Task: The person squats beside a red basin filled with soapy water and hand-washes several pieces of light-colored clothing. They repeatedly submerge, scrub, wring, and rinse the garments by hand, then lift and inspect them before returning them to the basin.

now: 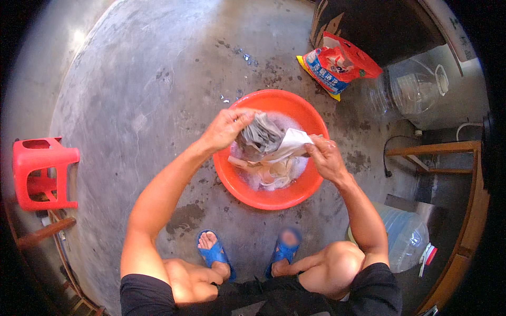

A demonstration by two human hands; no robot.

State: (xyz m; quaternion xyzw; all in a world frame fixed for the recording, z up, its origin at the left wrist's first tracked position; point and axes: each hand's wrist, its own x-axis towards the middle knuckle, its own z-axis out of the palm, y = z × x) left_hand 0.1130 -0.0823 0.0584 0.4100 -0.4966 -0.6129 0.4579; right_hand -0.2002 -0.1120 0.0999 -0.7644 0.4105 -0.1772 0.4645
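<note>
A round orange-red plastic basin (272, 203) stands on the floor before me, with sudsy water and pale, wet cloth (272, 175) in it. Above its left side, my left hand (233, 125) grips a bunched grey cloth (261, 136). My right hand (326, 155) pinches the end of a white cloth (292, 143) over the basin's right side. The grey and white cloths meet between my hands; whether they are one garment I cannot tell. Both hands are above the suds.
A red bag of washing powder (336, 65) lies beyond the basin. Large clear plastic bottles (415, 89) stand at the right, another (403, 237) nearer me. A wooden frame (438, 148) is at the right edge, a red plastic stool (47, 173) at the left. My feet wear blue sandals (216, 252).
</note>
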